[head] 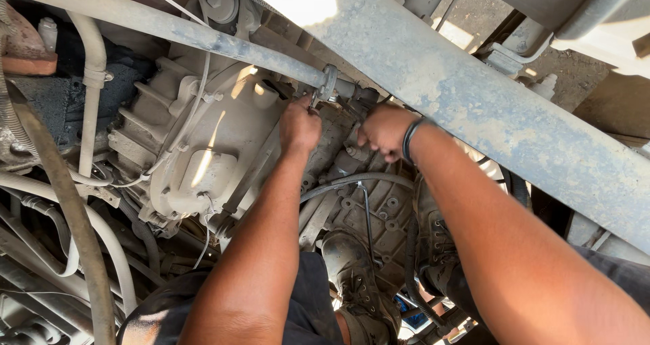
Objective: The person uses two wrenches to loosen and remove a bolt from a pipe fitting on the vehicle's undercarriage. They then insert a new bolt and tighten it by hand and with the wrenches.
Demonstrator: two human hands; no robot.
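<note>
I am looking up at the dusty underside of a vehicle. My left hand is closed around a small metal spanner set at a clamp on a thin grey rod. My right hand, with a black band on its wrist, has its fingers curled against the dark fitting at the rod's end, just right of the clamp. What lies inside that fist is hidden. Both hands work in front of a beige gearbox housing.
A broad dusty frame beam runs diagonally to the right of my hands. Hoses and pipes crowd the left side. A braided hose crosses below my wrists. Two dusty boots show between my forearms.
</note>
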